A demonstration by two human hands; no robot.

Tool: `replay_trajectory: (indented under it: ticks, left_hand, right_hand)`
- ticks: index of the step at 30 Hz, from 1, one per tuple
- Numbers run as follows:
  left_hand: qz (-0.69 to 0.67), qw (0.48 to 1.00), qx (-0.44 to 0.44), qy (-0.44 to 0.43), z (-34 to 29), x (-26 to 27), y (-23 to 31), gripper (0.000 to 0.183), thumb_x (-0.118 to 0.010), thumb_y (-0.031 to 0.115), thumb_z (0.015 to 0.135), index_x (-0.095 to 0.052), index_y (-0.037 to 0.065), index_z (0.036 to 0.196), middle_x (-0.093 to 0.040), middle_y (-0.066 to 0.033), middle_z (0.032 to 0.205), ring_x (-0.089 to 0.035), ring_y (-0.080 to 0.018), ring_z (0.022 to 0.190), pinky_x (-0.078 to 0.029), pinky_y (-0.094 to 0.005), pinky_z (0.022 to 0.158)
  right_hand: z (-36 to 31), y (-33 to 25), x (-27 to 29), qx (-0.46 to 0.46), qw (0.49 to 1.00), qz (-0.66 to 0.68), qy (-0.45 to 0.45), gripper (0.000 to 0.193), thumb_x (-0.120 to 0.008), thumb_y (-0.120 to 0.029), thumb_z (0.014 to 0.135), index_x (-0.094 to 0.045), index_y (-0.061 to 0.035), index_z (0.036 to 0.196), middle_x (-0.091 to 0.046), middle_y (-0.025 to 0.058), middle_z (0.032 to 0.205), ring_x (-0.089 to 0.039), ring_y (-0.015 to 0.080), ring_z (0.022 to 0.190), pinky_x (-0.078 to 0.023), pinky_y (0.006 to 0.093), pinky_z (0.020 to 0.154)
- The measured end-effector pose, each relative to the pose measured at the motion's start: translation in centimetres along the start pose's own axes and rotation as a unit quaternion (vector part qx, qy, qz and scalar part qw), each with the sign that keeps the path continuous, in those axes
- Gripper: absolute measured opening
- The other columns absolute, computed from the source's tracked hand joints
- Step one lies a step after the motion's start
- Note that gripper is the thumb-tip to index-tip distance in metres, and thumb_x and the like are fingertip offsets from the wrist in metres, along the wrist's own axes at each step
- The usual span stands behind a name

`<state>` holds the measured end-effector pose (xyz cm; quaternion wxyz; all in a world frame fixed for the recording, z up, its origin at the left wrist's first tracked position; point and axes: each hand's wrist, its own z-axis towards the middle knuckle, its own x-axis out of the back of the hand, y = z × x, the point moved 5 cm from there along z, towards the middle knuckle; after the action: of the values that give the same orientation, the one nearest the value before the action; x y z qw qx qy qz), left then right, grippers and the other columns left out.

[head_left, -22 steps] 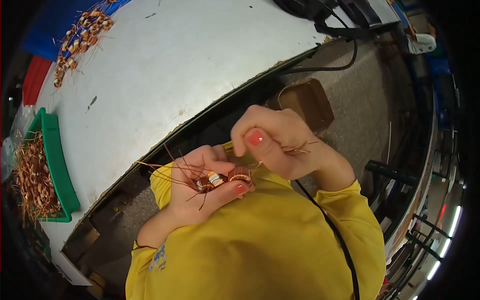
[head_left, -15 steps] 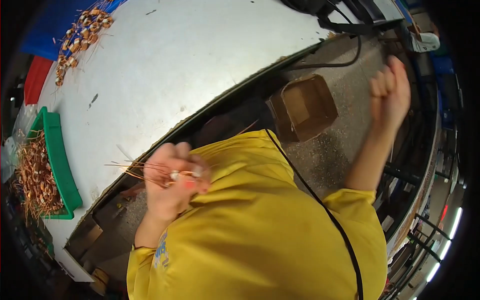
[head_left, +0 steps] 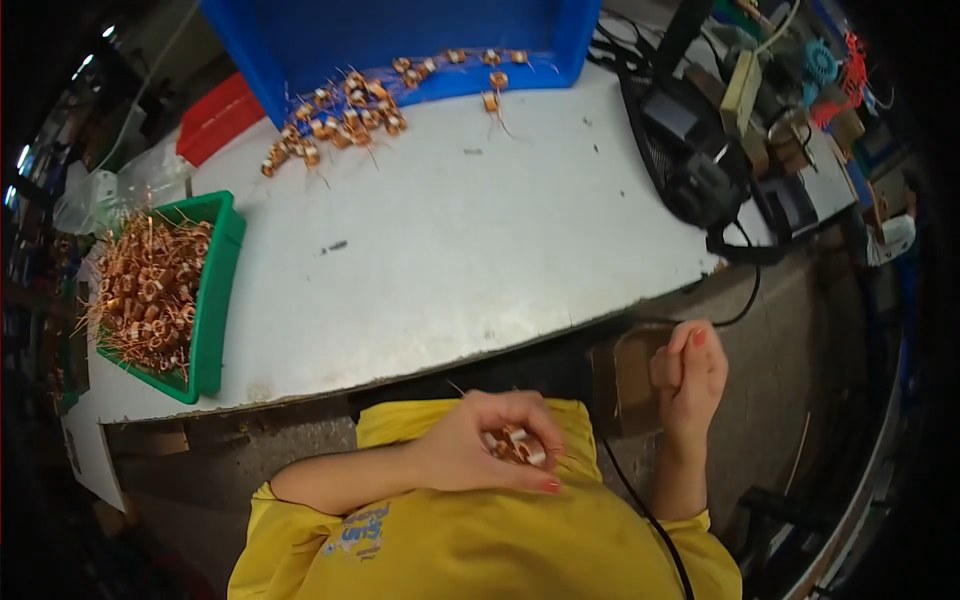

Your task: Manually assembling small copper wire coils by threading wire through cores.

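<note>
Copper-wound small coils with white cores [head_left: 517, 447] sit clamped in the left hand [head_left: 487, 440] at lower centre; right hand [head_left: 690, 375], fingers curled together, hovers right above a brown cardboard box [head_left: 628, 378].

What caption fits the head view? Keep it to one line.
Left hand cups copper coils at the white table's edge; right hand closed.

The left hand [head_left: 480, 440] curls over a few small copper coils [head_left: 515, 447] held near the body, just below the near edge of the white table [head_left: 450, 260]. The right hand [head_left: 690, 375] hangs closed to the right, off the table, in front of a brown box [head_left: 625, 375]; what it grips cannot be seen. At the left, a green tray [head_left: 215, 290] holds a heap of coils. Far off, a blue bin [head_left: 400, 40] stands with loose coils [head_left: 340, 115] scattered before it. Dark gear with cables [head_left: 700, 170] sits at the far right.
</note>
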<state>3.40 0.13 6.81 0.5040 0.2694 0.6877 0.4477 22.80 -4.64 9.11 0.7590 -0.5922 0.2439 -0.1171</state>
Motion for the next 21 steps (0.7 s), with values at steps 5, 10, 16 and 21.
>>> replay_trajectory:
  ticks: [5, 10, 16, 21]
  left_hand:
    - [-0.147, 0.989, 0.009, -0.024, 0.3, -0.8, 2.0, 0.009, -0.063, 0.002, 0.078, -0.056, 0.003, 0.082, -0.059, -0.0069, 0.078, -0.06, -0.0133, 0.072, -0.048, -0.019, 0.058]
    - [-0.274, 0.959, 0.074, 0.021, 0.7, 0.7, 3.0, 0.012, -0.058, 0.005, 0.082, -0.054, 0.003, 0.071, -0.058, -0.009, 0.073, -0.06, -0.0182, 0.077, -0.049, -0.0211, 0.058]
    - [0.025, 0.98, -0.019, 0.198, 2.0, 6.9, 6.2, 0.025, -0.058, 0.009, 0.083, -0.051, 0.005, 0.06, -0.055, -0.0063, 0.063, -0.05, -0.0129, 0.061, -0.041, -0.0184, 0.048]
    - [0.295, 0.892, -0.163, 0.301, 2.2, 10.5, 9.8, 0.023, -0.062, 0.009, 0.08, -0.049, 0.005, 0.062, -0.048, -0.0011, 0.056, -0.044, -0.0062, 0.042, -0.036, -0.0166, 0.039]
  right_hand:
    - [1.4, -0.4, -2.2, -0.049, 0.996, -0.059, -0.044, 0.024, -0.038, -0.016, 0.093, -0.051, -0.0054, 0.076, -0.036, -0.0041, 0.055, -0.027, 0.0046, 0.048, -0.023, 0.0181, 0.045]
    - [4.5, -0.7, -5.6, -0.052, 0.985, -0.103, -0.13, 0.021, -0.04, -0.014, 0.091, -0.054, -0.0044, 0.079, -0.037, -0.0044, 0.054, -0.028, 0.0054, 0.048, -0.024, 0.0187, 0.046]
    - [11.9, -0.5, -13.6, 0.075, 0.888, -0.377, -0.254, 0.018, -0.047, -0.015, 0.084, -0.056, -0.0012, 0.078, -0.052, 0.0057, 0.057, -0.043, 0.0163, 0.051, -0.036, 0.0274, 0.051]
    - [20.3, 3.1, -17.6, 0.211, 0.76, -0.606, -0.103, 0.021, -0.051, -0.017, 0.081, -0.055, 0.0003, 0.091, -0.058, 0.0149, 0.079, -0.055, 0.028, 0.065, -0.046, 0.0372, 0.058]
